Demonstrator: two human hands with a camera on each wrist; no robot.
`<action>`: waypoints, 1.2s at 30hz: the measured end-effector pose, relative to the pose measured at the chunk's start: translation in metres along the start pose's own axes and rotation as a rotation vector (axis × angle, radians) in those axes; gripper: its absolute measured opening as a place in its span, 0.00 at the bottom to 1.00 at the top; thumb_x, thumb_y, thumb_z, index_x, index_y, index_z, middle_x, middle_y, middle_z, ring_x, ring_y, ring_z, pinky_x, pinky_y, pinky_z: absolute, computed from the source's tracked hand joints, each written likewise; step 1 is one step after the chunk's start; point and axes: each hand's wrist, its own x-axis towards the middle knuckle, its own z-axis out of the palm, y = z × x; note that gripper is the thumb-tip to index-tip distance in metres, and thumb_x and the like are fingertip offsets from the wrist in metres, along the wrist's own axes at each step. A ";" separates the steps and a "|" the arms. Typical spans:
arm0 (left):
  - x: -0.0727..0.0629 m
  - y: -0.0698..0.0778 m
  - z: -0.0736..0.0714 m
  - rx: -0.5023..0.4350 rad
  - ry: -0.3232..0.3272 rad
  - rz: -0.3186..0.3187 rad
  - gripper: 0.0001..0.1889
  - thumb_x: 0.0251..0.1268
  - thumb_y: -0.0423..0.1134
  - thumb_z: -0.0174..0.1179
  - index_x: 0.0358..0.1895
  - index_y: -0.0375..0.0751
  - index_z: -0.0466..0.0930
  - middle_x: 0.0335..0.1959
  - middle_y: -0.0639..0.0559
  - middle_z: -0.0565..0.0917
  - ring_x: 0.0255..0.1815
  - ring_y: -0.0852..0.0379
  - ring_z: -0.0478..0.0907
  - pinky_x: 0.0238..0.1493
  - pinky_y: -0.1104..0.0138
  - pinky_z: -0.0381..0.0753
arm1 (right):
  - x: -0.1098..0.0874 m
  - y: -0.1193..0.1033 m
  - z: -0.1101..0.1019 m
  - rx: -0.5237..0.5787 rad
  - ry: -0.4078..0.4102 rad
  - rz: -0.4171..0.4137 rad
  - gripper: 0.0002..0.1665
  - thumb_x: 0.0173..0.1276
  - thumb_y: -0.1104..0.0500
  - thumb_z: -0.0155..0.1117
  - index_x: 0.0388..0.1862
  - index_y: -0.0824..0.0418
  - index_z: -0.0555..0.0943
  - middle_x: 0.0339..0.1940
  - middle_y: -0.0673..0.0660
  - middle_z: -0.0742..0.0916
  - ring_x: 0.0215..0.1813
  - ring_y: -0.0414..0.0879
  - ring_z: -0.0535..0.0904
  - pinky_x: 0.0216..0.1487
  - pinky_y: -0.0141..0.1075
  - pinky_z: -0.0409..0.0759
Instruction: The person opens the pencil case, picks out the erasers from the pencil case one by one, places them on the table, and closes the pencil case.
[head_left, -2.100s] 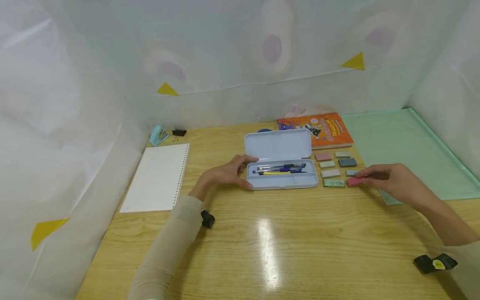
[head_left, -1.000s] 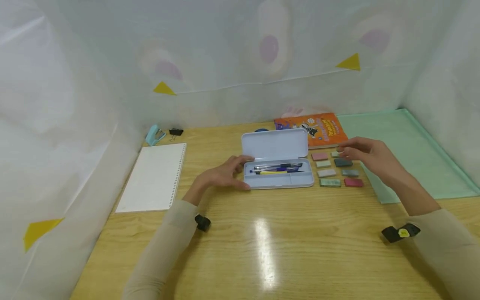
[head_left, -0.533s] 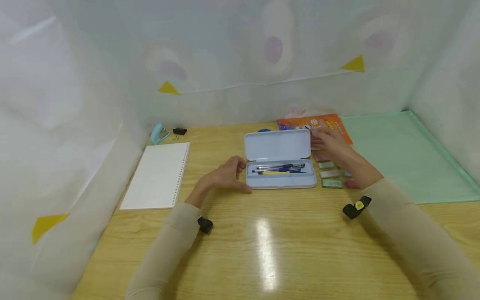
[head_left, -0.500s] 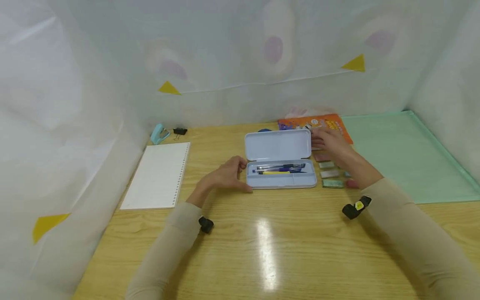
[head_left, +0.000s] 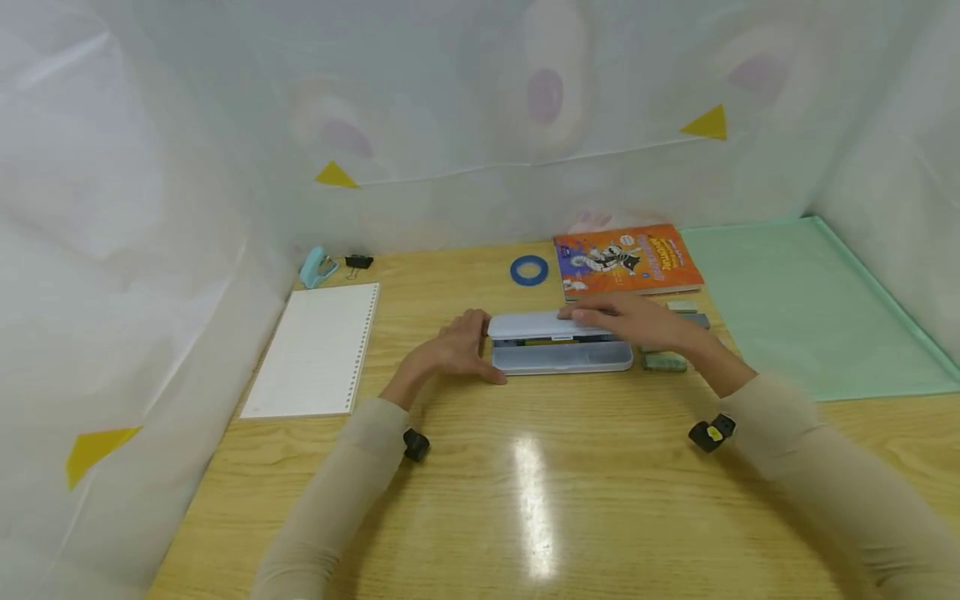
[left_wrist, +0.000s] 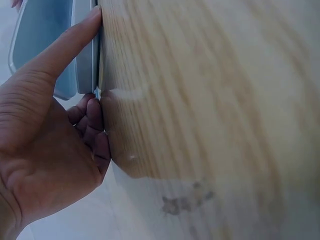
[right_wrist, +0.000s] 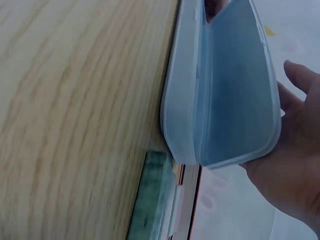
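Observation:
A pale blue pencil case (head_left: 562,360) lies on the wooden table, its lid (head_left: 521,324) tilted partway down over the tray. My left hand (head_left: 459,345) holds the case's left end, thumb (left_wrist: 70,47) along the front side and fingers curled at the corner. On top of the lid rest the extended fingers of my right hand (head_left: 637,322); in the right wrist view they lie behind the lid's outer face. The lid mostly hides the pens inside. Beside the case, a green marbled eraser (head_left: 664,362) and a dark blue eraser (head_left: 701,320) show around my right hand, which covers others.
Behind the case lie a roll of blue tape (head_left: 516,272) and an orange book (head_left: 637,260). A green mat (head_left: 825,308) covers the right side. On the left are a white notepad (head_left: 315,350), a light blue stapler (head_left: 315,268) and a black binder clip (head_left: 359,262).
My right hand set down a pink eraser, then moved left to the upright lid and swung it forward and down. The tape roll came into view. My left hand stayed at the case.

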 end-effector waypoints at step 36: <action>0.006 0.004 0.009 0.047 0.001 -0.018 0.47 0.55 0.60 0.77 0.70 0.39 0.62 0.63 0.44 0.70 0.63 0.47 0.67 0.65 0.48 0.64 | 0.003 0.015 0.040 -0.424 -0.087 -0.215 0.32 0.85 0.51 0.53 0.83 0.52 0.63 0.85 0.64 0.58 0.84 0.69 0.47 0.76 0.68 0.45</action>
